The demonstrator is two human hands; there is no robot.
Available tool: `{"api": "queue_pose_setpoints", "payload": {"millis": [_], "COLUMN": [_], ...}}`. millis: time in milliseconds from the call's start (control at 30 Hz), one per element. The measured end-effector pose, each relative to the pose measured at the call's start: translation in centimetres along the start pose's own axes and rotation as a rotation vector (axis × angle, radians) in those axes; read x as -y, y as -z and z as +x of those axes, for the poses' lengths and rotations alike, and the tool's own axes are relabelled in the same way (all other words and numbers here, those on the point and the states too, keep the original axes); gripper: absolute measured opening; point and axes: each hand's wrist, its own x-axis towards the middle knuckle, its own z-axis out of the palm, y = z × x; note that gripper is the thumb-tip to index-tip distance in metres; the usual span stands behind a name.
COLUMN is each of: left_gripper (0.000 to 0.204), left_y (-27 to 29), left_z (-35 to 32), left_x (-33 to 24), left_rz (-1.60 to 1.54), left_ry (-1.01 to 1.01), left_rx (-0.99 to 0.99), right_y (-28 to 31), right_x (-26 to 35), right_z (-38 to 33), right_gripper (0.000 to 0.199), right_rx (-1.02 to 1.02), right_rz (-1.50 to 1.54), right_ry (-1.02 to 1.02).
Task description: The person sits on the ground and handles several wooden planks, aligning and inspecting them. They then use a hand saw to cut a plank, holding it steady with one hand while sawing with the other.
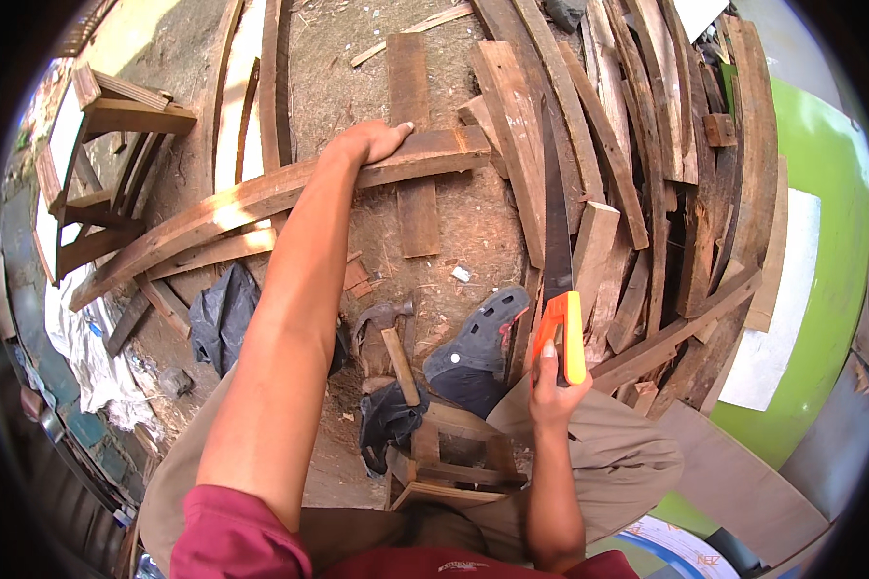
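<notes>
My left hand (367,143) grips a long wooden beam (261,191) close to its right end, the thumb on top and the other fingers mostly hidden. Under that end lies a flat plank (417,217), crossing the beam. My right hand (557,394) is closed round the orange and yellow handle of a handsaw (557,227). The saw's dark blade points away from me, right of the beam's end and apart from it. A claw hammer (398,355) rests between my legs, next to a dark clog (480,338) on my foot.
Many old boards (661,125) are piled at the right, beside a green panel (816,193). A wooden frame (126,121) stands at the far left, above white cloth (92,352). A black plastic bag (224,314) sits left of my left forearm.
</notes>
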Motion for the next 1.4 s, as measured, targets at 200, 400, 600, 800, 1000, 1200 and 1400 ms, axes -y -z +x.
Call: {"api": "queue_pose_setpoints", "payload": {"millis": [200,400,600,800,1000,1200,1400], "left_gripper": [0.083,0.088,0.083,0.070,0.070,0.060,0.051], "left_y": [-1.3,-4.1,-4.7,-6.4,-5.8,-7.2,-8.3], "left_z": [-0.6,-4.6,-5.0,-6.3,-7.0,-2.3,-2.1], "left_x": [0.3,-0.3,1.2,1.4,-2.4,-7.9,-12.0], "left_rz": [0.113,0.219,0.217,0.093,0.079,0.128,0.026], "left_ry": [-0.012,-0.074,-0.240,-0.198,-0.199,-0.356,-0.155], "left_rx": [-0.106,-0.397,-0.715,-0.687,-0.697,-0.908,-0.843], "right_y": [-2.3,-2.2,-2.3,-0.2,0.0,0.0,0.4], "right_x": [1.0,-0.5,-1.2,0.8,-0.8,1.5,-0.2], "right_z": [1.4,1.4,1.0,2.0,1.5,2.4,4.3], "right_gripper": [0.024,0.026,0.036,0.037,0.037,0.017,0.013], "right_rx": [-0.104,-0.007,0.039,-0.045,-0.080,-0.082,-0.018], "right_rz": [0.036,0.107,0.274,0.343,0.364,0.175,0.086], "right_ry": [0.046,0.144,0.117,0.086,0.141,0.143,0.170]}}
